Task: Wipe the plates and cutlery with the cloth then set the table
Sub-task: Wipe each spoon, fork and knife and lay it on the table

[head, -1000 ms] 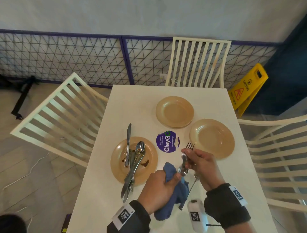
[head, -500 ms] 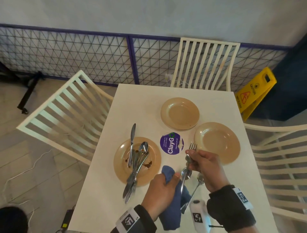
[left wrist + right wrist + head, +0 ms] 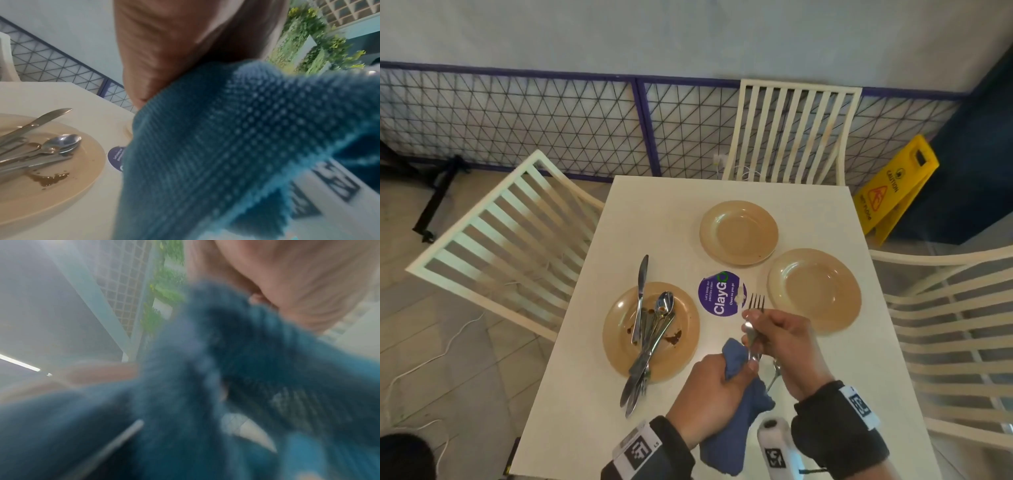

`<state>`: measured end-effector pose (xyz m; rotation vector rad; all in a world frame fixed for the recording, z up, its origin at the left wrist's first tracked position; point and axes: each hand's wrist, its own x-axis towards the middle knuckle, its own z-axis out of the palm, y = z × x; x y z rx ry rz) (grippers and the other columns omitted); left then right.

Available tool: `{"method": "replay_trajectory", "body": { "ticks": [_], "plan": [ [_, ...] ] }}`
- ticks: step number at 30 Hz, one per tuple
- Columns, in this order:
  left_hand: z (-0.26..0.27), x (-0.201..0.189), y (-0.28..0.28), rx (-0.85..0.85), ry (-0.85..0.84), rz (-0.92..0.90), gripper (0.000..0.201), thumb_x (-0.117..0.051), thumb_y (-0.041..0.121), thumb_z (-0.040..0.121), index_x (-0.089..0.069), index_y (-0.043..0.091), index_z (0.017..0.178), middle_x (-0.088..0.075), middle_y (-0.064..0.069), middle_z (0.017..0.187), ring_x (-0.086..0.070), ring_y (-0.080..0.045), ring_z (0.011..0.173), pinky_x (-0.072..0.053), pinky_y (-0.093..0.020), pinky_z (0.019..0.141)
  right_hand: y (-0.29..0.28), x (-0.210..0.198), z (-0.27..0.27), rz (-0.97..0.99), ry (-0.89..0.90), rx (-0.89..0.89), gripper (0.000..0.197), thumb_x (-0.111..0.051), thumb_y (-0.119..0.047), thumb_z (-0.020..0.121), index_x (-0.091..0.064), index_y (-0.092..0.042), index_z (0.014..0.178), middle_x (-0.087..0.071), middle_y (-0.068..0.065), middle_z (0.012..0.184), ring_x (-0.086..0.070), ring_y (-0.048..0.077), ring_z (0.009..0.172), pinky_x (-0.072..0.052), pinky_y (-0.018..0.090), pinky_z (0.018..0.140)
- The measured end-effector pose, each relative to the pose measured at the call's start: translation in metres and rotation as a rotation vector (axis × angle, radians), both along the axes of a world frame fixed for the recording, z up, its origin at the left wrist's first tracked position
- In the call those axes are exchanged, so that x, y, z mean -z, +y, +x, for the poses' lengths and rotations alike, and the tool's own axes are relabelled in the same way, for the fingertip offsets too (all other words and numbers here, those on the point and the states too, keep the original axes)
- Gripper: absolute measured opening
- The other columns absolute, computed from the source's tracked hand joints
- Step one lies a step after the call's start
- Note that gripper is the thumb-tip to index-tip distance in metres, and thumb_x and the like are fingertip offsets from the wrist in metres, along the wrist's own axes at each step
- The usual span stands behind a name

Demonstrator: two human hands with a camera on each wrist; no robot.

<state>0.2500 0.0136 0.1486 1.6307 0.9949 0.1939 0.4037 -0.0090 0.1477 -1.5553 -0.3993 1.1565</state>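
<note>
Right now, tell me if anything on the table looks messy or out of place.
Yes. The near-left plate has brown sauce smears and a loose pile of cutlery, with handles sticking out past its rim. The other two plates look mostly clean.

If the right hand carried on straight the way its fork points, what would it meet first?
Probably the purple sticker: the right hand aims the fork tines up-table, just beside it. Height is unclear.

Round purple sticker [image 3: 722, 297] on the white table [image 3: 661, 219]: "ClayGo", smaller lines "Let's keep our pantries clean" and "Clean as you go"
Yellow floor sign [image 3: 893, 190]: "CAUTION", "WET FLOOR"
Left wrist tag [image 3: 637, 451]: "L5"
</note>
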Motion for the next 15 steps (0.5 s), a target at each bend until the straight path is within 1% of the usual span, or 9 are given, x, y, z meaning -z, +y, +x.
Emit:
{"method": "replay_trajectory", "body": {
  "ticks": [2,3,5,7,8,10,12,13,15],
  "plan": [
    [0.001,0.002,0.001,0.031,-0.001,0.003,0.041,-0.053,0.037,0.101,-0.047,0.028,0.062,-0.045,0.005,0.056,-0.044,-0.005,0.053,-0.033,-0.016,0.056,-0.003,0.004,0.003,-0.003,0.025,0.007,0.019,-0.066,-0.014,0.094,-0.075,0.002,0.087,-0.068,0.017,0.072,-0.062,0.024,0.064,-0.049,0.04,0.067],
    [-0.001,0.004,0.0,0.068,0.004,-0.007,0.041,-0.053,0.04,0.101,-0.051,0.025,0.063,-0.047,0.002,0.058,-0.045,-0.005,0.055,-0.035,-0.018,0.058,-0.001,0.006,0.01,0.011,0.052,0.051,0.018,-0.065,-0.013,0.094,-0.075,0.0,0.088,-0.068,0.016,0.073,-0.062,0.025,0.066,-0.051,0.039,0.069],
    [-0.008,0.005,0.001,0.143,0.059,-0.026,0.042,-0.052,0.048,0.099,-0.06,0.016,0.073,-0.057,-0.008,0.066,-0.051,-0.007,0.061,-0.043,-0.025,0.064,0.002,0.009,0.029,0.037,0.114,0.158,0.016,-0.062,-0.013,0.097,-0.074,-0.001,0.096,-0.068,0.011,0.075,-0.063,0.023,0.069,-0.056,0.035,0.07],
    [-0.014,0.004,0.008,0.155,0.117,0.002,0.042,-0.052,0.05,0.098,-0.061,0.016,0.076,-0.058,-0.005,0.067,-0.053,-0.008,0.063,-0.044,-0.026,0.065,0.004,0.016,0.041,0.044,0.157,0.243,0.017,-0.06,-0.015,0.098,-0.071,-0.002,0.101,-0.066,0.009,0.078,-0.063,0.021,0.068,-0.057,0.032,0.067],
    [-0.018,0.003,0.013,0.14,0.144,0.049,0.039,-0.053,0.048,0.098,-0.061,0.018,0.075,-0.058,-0.001,0.066,-0.054,-0.007,0.063,-0.044,-0.024,0.066,0.004,0.022,0.045,0.039,0.173,0.293,0.017,-0.06,-0.016,0.099,-0.07,-0.003,0.102,-0.066,0.009,0.08,-0.063,0.02,0.068,-0.058,0.032,0.067],
    [-0.027,0.001,0.025,0.081,0.173,0.128,0.033,-0.056,0.044,0.097,-0.066,0.017,0.082,-0.065,0.002,0.073,-0.059,-0.005,0.069,-0.046,-0.02,0.07,0.002,0.038,0.049,0.011,0.191,0.362,0.017,-0.06,-0.018,0.099,-0.07,-0.005,0.103,-0.065,0.008,0.081,-0.062,0.022,0.068,-0.058,0.035,0.069],
    [-0.038,-0.002,0.036,0.005,0.143,0.139,0.033,-0.057,0.04,0.098,-0.064,0.015,0.077,-0.064,0.001,0.069,-0.061,-0.001,0.066,-0.047,-0.02,0.069,-0.001,0.062,0.05,-0.055,0.187,0.359,0.015,-0.059,-0.015,0.1,-0.069,-0.003,0.102,-0.063,0.009,0.082,-0.061,0.024,0.064,-0.058,0.035,0.066],
    [-0.043,-0.003,0.04,-0.041,0.135,0.13,0.034,-0.057,0.04,0.098,-0.063,0.014,0.077,-0.064,0.0,0.067,-0.062,-0.002,0.066,-0.048,-0.022,0.07,-0.003,0.077,0.049,-0.11,0.163,0.334,0.015,-0.058,-0.012,0.1,-0.068,-0.001,0.102,-0.063,0.01,0.081,-0.061,0.024,0.062,-0.057,0.035,0.062],
    [-0.054,-0.005,0.051,-0.161,0.133,0.071,0.035,-0.056,0.045,0.097,-0.067,0.013,0.088,-0.071,-0.007,0.076,-0.07,-0.011,0.076,-0.054,-0.03,0.078,-0.006,0.106,0.045,-0.227,0.092,0.26,0.016,-0.057,-0.008,0.099,-0.068,0.001,0.104,-0.064,0.012,0.08,-0.062,0.026,0.058,-0.056,0.03,0.055]
  ]
}}
